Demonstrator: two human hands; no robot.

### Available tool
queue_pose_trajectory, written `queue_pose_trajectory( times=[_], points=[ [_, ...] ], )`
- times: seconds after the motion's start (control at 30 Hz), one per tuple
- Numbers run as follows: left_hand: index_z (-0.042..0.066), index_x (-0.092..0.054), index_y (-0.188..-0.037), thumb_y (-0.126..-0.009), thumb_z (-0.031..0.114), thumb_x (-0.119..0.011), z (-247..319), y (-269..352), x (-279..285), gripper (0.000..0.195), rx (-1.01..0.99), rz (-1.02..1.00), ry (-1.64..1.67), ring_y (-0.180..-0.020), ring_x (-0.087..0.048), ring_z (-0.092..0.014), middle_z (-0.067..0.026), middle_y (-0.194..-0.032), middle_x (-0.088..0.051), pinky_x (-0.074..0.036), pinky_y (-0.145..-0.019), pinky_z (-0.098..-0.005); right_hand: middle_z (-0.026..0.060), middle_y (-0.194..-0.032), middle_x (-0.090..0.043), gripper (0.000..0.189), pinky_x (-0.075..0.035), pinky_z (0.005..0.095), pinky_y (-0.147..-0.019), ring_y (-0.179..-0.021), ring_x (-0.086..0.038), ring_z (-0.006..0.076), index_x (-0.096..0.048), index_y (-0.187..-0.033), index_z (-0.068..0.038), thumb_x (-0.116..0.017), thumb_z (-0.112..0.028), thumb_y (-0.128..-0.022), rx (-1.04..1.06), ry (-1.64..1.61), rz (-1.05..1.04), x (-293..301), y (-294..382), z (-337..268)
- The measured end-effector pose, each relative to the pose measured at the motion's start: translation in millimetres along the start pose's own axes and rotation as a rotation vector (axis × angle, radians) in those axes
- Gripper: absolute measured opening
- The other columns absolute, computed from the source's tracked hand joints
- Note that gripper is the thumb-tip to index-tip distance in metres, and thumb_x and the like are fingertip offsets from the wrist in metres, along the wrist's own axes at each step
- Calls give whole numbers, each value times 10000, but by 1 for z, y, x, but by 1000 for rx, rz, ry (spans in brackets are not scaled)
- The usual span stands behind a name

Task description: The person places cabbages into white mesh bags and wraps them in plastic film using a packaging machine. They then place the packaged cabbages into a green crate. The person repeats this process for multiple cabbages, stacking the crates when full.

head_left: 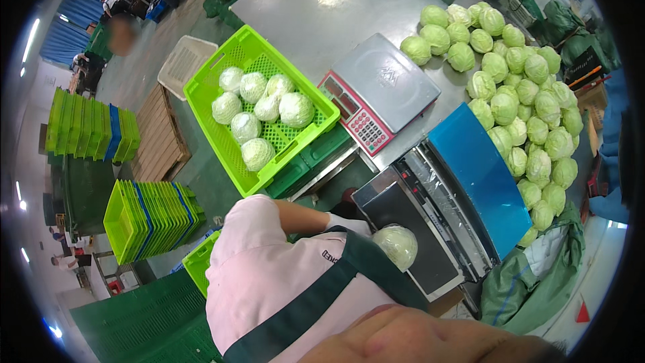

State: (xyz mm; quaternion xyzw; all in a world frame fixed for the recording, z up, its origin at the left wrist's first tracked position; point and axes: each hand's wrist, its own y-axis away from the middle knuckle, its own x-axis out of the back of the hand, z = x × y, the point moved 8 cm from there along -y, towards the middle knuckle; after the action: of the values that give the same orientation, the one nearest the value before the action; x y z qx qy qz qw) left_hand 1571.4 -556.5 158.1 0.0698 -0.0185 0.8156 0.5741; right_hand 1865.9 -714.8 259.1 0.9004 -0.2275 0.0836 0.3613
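My left forearm reaches across in front of my body and ends in a white glove (347, 223). The green apron (363, 257) hides most of that hand, so its fingers do not show. Just beyond the apron, a cabbage in clear film (396, 247) sits over the dark plate of a film-wrapping machine (403, 206). The gloved hand is close to this cabbage, but I cannot tell whether it touches it. My right hand is out of view. The machine's blue panel (478, 176) rises on its far side.
A lime-green crate (302, 148) holds several net-covered cabbages (296, 110). Beside it stands a digital scale (385, 83) on a metal table (292, 5). Bare cabbages (536, 106) are heaped at right. Stacked green crates (151, 219) and a wooden pallet (158, 133) stand at left.
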Motion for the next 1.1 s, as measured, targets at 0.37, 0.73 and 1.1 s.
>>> queue_pose_trajectory(
  times=[0.37,0.73,1.1],
  points=[
    [67,-595,-812,-908,165,-559,192,-45,117,142,-225,365,-137,-615,-620,-317,-125,-705,-629,-495,-571,-389,135,-1110,-602,437,-466,400,-853,-1004,-585,293,-511,-1273,-44,-474,-308,-926,-50,-400,-483,-114,6,-115],
    [-27,-586,-1270,-1051,309,-388,226,1,127,447,-173,299,994,-1198,-563,-224,-152,-1251,-625,-405,-1063,-345,147,-1227,-587,511,-455,411,-956,-1139,-565,290,-468,-1354,-50,-402,-404,-992,-439,-697,-945,-240,68,-205],
    [20,-569,-1272,-1020,312,-427,119,282,116,412,-47,1689,1059,-1086,-621,-216,-121,-1130,-665,-469,-957,-336,110,-1511,-382,702,-367,490,-1100,-1364,-412,283,-330,-1496,-120,-287,-614,-999,-269,-472,-1354,-440,108,-271]
  ],
)
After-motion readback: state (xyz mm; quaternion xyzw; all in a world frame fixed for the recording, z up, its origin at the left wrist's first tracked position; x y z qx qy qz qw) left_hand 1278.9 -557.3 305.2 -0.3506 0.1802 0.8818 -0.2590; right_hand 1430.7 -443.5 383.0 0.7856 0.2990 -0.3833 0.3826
